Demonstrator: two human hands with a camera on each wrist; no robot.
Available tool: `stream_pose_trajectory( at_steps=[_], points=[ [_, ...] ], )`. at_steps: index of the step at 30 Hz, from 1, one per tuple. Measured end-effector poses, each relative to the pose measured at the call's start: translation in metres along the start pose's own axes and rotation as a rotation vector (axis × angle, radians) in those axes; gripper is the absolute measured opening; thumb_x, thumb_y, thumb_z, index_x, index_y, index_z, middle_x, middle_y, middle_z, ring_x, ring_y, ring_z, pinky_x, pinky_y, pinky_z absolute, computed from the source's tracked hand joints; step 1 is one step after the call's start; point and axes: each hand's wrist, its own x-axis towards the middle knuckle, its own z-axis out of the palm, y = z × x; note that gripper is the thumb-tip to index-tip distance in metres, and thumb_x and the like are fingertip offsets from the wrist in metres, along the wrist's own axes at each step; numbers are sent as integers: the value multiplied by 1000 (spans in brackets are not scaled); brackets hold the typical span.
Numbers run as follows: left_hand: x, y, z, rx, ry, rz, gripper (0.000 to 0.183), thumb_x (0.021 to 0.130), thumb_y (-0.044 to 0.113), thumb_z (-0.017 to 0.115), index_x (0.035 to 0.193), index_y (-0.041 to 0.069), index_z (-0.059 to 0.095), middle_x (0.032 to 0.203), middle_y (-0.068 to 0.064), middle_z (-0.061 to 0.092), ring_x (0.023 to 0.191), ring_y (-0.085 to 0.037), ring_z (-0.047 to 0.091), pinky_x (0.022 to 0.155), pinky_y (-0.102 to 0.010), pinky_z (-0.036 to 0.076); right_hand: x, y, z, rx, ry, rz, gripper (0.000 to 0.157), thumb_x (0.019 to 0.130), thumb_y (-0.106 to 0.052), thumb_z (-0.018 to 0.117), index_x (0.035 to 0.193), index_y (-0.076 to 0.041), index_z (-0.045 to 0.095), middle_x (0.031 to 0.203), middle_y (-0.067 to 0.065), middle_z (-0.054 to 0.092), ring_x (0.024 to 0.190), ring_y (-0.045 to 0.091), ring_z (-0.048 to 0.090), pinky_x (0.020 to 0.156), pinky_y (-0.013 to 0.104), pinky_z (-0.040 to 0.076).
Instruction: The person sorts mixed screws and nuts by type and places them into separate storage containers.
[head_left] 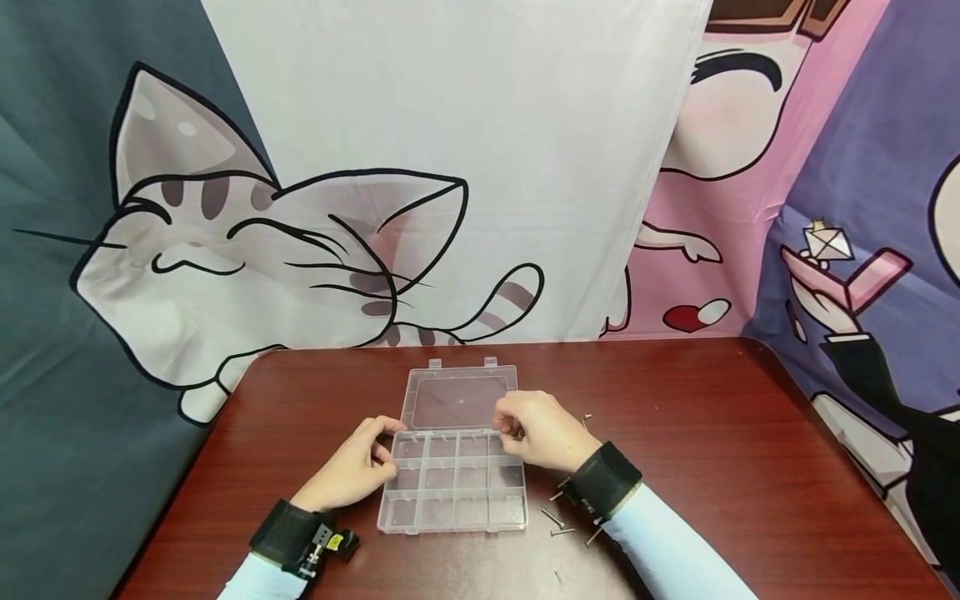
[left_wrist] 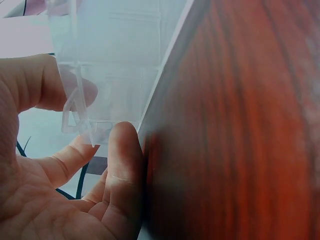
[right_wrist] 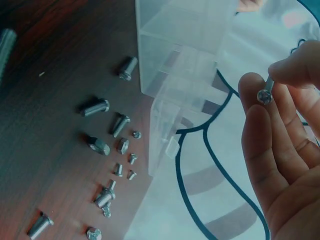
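A clear plastic compartment box [head_left: 472, 482] lies on the table, its lid [head_left: 459, 398] folded back flat. My left hand [head_left: 351, 467] holds the box's left side near the hinge. In the left wrist view, one finger [left_wrist: 80, 92] shows through the clear wall and another rests low against the box [left_wrist: 115, 75]. My right hand [head_left: 542, 431] is over the back right compartments. Its thumb and fingers pinch a small metal screw [right_wrist: 265, 95], head showing in the right wrist view; in the head view the screw is hidden.
Several loose screws [head_left: 552, 517] and a hex nut [right_wrist: 123, 145] lie on the brown table [head_left: 720, 467], right of the box and partly under my right wrist. A printed cloth [head_left: 480, 100] hangs behind the table's far edge.
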Motion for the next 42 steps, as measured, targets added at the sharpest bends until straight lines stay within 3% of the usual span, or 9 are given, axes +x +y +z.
stream_pose_trajectory(
  at_steps=[13,16,19,21,24,27,35,42],
  points=[
    [2,-4,1,24,-7,-24,49,80,3,60,127,18,55,114,-7,49,81,-13,56,66,-26,51,3,-6,4,-86,-62,-16,18,74,-8,69,81,-20,58,79,-11,51,69,3,49,60,15,42],
    [1,-4,2,20,-11,-18,49,80,3,61,127,17,55,114,-8,49,81,-13,57,66,-26,51,1,-6,2,-130,-86,-17,19,78,-20,73,95,-18,66,92,-9,59,78,6,56,69,20,49],
    [1,-4,2,17,-12,-26,50,80,3,61,127,18,55,114,-8,49,81,-13,57,66,-26,51,-7,-7,-3,-192,-149,-9,60,82,-48,72,130,-12,63,131,4,59,116,17,58,95,34,49],
    [1,-4,2,17,-10,-34,50,80,3,61,127,18,55,114,-7,49,82,-13,57,67,-26,51,-14,-6,-9,-225,-199,6,90,81,-66,64,150,-11,47,156,11,40,141,25,40,111,44,37],
    [1,-5,1,16,-8,-32,50,80,3,61,127,17,55,113,-7,49,82,-14,56,67,-26,51,-28,-4,-21,-253,-246,45,106,79,-78,54,160,-14,28,167,10,15,152,29,13,119,50,19],
    [1,-4,0,16,-1,-28,51,79,3,61,127,18,55,113,-6,49,82,-14,57,68,-25,51,-43,3,-33,-287,-241,57,108,79,-81,51,161,-15,25,167,9,10,152,30,10,120,49,14],
    [-1,-4,1,15,-5,-12,49,80,3,60,126,18,56,113,-8,49,82,-13,57,67,-25,51,-90,9,-56,-290,-217,20,99,82,-73,55,157,-12,35,165,11,21,150,34,22,116,54,25],
    [1,-5,-1,19,-17,-28,49,82,5,60,129,19,54,115,-6,48,83,-13,57,68,-26,51,-125,4,-60,-279,-231,11,85,84,-68,59,148,-12,51,162,7,31,146,32,32,112,53,33]
  ],
)
